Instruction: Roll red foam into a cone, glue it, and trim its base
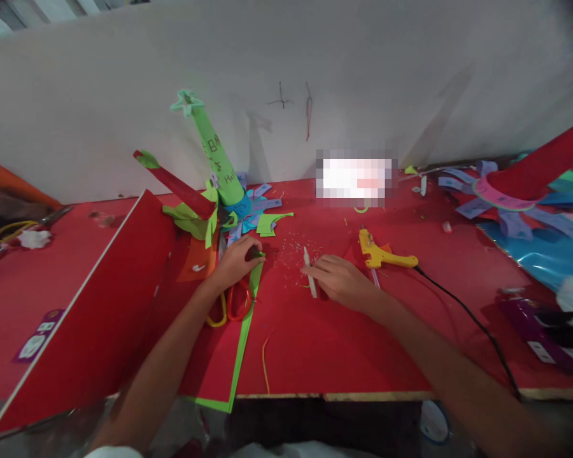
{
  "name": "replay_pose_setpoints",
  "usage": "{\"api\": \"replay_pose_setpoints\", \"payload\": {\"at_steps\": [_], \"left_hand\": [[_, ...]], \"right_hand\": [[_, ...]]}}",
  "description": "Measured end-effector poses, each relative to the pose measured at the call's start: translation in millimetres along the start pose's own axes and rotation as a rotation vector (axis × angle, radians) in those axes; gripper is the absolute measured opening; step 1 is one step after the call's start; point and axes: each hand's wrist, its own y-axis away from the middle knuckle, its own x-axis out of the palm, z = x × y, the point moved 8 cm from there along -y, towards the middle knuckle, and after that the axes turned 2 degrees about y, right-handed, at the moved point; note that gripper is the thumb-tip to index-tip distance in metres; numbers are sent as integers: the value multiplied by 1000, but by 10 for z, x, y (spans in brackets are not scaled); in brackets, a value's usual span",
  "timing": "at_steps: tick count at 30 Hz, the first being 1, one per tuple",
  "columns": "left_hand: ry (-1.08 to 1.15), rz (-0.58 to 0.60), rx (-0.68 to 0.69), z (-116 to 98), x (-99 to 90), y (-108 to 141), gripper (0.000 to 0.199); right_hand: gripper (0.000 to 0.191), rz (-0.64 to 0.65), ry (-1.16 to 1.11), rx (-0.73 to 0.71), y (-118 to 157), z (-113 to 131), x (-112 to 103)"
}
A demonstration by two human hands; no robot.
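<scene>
My left hand (pixel 239 261) is closed, its thumb and fingers pinched together round something small and dark that I cannot make out, above the top of a green-edged red sheet (pixel 214 366). Scissors with yellow and red handles (pixel 239 301) lie below that wrist. My right hand (pixel 337 280) has its fingers on a white pen-like stick (pixel 310 273), which lies on the red table (pixel 286 356). Small scraps are scattered between the hands. To the right of my right hand lies a yellow glue gun (pixel 382 254) with a black cord.
Behind my left hand stand a green paper cone (pixel 217 152) and a red one (pixel 181 191). A red board (pixel 90 305) rises at the left. At the right are a large red cone (pixel 544 165) and a purple packet (pixel 530 324).
</scene>
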Motion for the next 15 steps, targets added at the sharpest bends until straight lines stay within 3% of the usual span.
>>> {"api": "replay_pose_setpoints", "payload": {"at_steps": [15], "left_hand": [[-4, 3, 11, -24, -2, 1, 17]], "right_hand": [[34, 5, -34, 7, 3, -7, 5]]}}
